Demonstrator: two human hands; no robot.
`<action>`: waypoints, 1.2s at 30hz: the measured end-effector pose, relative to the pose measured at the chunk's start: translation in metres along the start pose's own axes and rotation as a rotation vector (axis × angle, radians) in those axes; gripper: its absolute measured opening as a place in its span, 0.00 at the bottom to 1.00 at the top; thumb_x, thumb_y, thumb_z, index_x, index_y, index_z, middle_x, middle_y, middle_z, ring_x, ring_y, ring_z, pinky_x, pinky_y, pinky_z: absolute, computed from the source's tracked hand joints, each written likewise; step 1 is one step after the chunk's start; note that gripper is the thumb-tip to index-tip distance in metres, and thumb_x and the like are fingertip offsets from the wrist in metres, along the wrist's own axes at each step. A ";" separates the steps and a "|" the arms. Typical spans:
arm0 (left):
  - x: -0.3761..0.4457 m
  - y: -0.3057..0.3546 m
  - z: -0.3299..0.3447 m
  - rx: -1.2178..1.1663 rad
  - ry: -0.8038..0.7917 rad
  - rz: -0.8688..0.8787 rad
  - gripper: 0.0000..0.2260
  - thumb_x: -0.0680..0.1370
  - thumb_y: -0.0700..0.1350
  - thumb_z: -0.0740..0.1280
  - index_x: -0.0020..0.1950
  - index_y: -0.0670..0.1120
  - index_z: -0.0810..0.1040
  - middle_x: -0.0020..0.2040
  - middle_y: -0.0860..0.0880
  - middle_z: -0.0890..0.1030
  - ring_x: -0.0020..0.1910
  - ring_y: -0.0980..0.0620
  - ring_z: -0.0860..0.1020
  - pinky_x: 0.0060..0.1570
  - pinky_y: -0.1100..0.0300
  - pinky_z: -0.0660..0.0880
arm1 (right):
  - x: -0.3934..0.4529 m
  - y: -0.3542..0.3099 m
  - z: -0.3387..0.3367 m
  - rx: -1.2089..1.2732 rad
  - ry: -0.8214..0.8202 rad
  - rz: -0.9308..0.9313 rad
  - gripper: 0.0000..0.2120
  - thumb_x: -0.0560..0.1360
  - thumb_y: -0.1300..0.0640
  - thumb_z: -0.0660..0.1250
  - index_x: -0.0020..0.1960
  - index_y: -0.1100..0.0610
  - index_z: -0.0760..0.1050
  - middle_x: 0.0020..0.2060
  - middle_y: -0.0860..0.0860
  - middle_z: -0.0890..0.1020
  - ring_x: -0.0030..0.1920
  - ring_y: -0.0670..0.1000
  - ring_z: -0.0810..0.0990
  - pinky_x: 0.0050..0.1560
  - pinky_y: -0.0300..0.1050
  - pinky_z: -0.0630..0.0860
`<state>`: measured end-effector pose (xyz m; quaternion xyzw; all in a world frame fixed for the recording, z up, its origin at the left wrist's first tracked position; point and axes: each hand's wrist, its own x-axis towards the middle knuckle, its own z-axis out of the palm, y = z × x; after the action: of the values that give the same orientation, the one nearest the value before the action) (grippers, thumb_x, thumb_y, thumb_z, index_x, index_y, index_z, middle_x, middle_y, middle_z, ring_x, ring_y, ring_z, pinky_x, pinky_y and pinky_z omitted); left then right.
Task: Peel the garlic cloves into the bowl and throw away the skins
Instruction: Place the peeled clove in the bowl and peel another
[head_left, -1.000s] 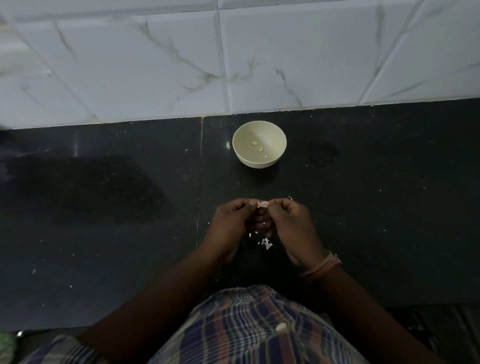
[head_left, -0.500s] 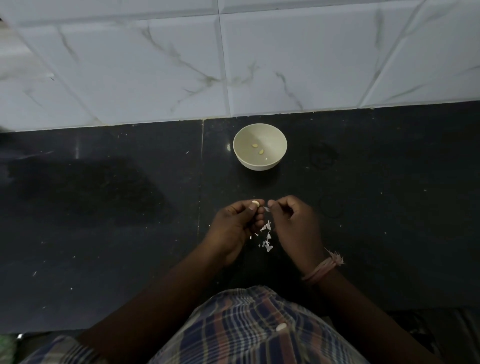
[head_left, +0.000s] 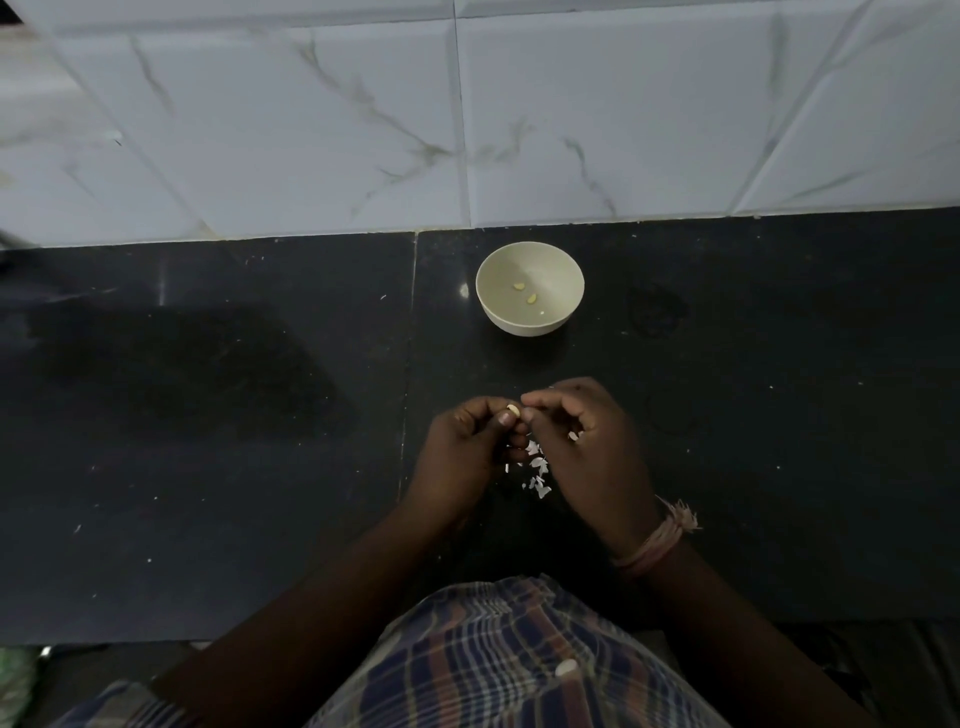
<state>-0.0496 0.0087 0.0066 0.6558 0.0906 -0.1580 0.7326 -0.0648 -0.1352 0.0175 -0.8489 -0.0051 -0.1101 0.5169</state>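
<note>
1. A white marble-veined tiled wall (head_left: 311, 130) fills the top of the view, meeting a dark stone surface (head_left: 208, 415) below it.
2. The person's checked shirt (head_left: 509, 660) shows at the bottom edge, both forearms reaching forward over the surface.
3. The left hand (head_left: 462, 457) has its grip clamped on a pale garlic clove (head_left: 514, 409), pinched between thumb and fingertips.
4. The right hand (head_left: 592, 447), with a thread band (head_left: 657, 540) at its wrist, has its fingers curled and its fingertips touching the same clove.
5. A cream bowl (head_left: 530, 317) stands well beyond the hands, near the wall, holding two peeled cloves (head_left: 524, 292).
6. White skin scraps (head_left: 537, 470) lie scattered on the surface between and under the hands.
</note>
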 end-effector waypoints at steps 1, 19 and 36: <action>0.000 0.002 -0.001 0.038 0.007 0.029 0.09 0.83 0.35 0.62 0.50 0.39 0.82 0.44 0.37 0.84 0.41 0.46 0.81 0.44 0.55 0.81 | 0.000 -0.001 0.000 -0.005 0.003 -0.018 0.05 0.75 0.63 0.73 0.50 0.57 0.84 0.47 0.48 0.80 0.48 0.44 0.81 0.48 0.37 0.78; -0.006 0.012 -0.011 0.968 -0.037 0.490 0.11 0.79 0.36 0.67 0.55 0.48 0.85 0.43 0.50 0.82 0.42 0.55 0.77 0.41 0.67 0.67 | -0.006 0.004 0.002 -0.348 -0.082 -0.220 0.05 0.73 0.65 0.72 0.49 0.60 0.81 0.47 0.53 0.78 0.44 0.50 0.79 0.45 0.45 0.76; -0.010 0.018 -0.009 0.920 -0.028 0.506 0.08 0.80 0.40 0.68 0.53 0.49 0.86 0.40 0.54 0.83 0.38 0.61 0.76 0.41 0.73 0.67 | 0.000 -0.008 -0.002 0.021 -0.088 0.282 0.04 0.72 0.61 0.73 0.40 0.55 0.83 0.31 0.48 0.83 0.30 0.44 0.79 0.33 0.37 0.75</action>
<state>-0.0518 0.0205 0.0258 0.9089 -0.1592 -0.0086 0.3854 -0.0663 -0.1332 0.0257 -0.8397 0.0906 0.0011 0.5355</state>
